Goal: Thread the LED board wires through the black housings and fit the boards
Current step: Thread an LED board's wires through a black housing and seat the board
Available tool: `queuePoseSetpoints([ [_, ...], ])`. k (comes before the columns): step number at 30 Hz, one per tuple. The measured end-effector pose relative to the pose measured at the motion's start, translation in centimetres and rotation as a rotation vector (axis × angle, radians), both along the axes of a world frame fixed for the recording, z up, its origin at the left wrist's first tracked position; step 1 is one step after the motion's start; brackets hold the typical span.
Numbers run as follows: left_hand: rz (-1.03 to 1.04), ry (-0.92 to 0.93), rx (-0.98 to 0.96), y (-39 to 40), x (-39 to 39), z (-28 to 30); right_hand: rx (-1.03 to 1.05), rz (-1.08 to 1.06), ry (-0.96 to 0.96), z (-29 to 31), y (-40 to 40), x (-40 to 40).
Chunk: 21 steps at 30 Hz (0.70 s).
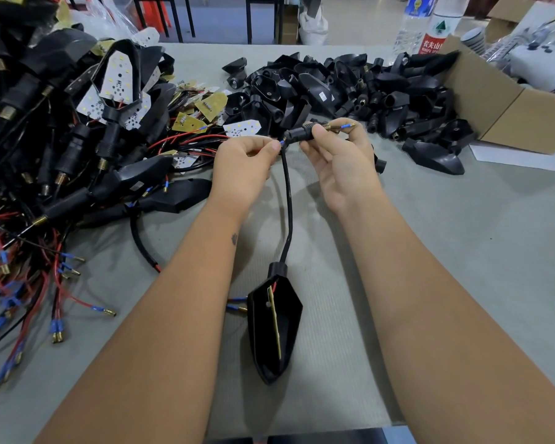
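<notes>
Wires with blue tips are pinched between the thumb and first finger of the left hand, right at the mouth of a small black stem piece. The right hand holds that stem piece, with its thumb and fingers curled round it. A brass spring end sticks out past the right thumb, and one more blue-tipped wire end pokes out of it.

From the stem piece a black cable hangs down between the two wrists. It ends in a black housing that lies on the grey table, close to the person. A LED board stands on its edge inside this housing, so only its thin yellow side shows. Two red wires with blue and gold ends lie just beside the housing on its left.

On the left side of the table is a big heap of finished housings with white boards and red and black wires. Farther back is a pile of empty black housings. A cardboard box sits at the right, and two water bottles stand behind it.
</notes>
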<state>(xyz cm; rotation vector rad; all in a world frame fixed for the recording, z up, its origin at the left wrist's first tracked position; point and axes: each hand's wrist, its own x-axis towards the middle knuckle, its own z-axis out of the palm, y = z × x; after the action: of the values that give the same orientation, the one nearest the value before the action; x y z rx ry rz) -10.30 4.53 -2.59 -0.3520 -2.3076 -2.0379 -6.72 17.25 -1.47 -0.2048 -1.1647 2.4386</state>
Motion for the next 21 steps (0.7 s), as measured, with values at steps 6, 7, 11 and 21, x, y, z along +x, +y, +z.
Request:
queuePoseSetpoints([
  [6, 0.009, 0.031, -0.006, -0.10, 0.03, 0.08, 0.044, 0.074, -0.008, 0.16, 0.03, 0.12],
  [7, 0.014, 0.039, 0.007, -0.14, 0.03, 0.10, 0.044, 0.083, -0.018, 0.16, -0.01, 0.11],
  [11, 0.018, 0.040, 0.107, -0.33, 0.17, 0.03, 0.000, 0.119, -0.061, 0.04, -0.04, 0.10],
  [21, 0.095, -0.012, 0.094, 0.34, 0.36, 0.01, -0.039, 0.071, -0.067, 0.15, 0.28, 0.10],
])
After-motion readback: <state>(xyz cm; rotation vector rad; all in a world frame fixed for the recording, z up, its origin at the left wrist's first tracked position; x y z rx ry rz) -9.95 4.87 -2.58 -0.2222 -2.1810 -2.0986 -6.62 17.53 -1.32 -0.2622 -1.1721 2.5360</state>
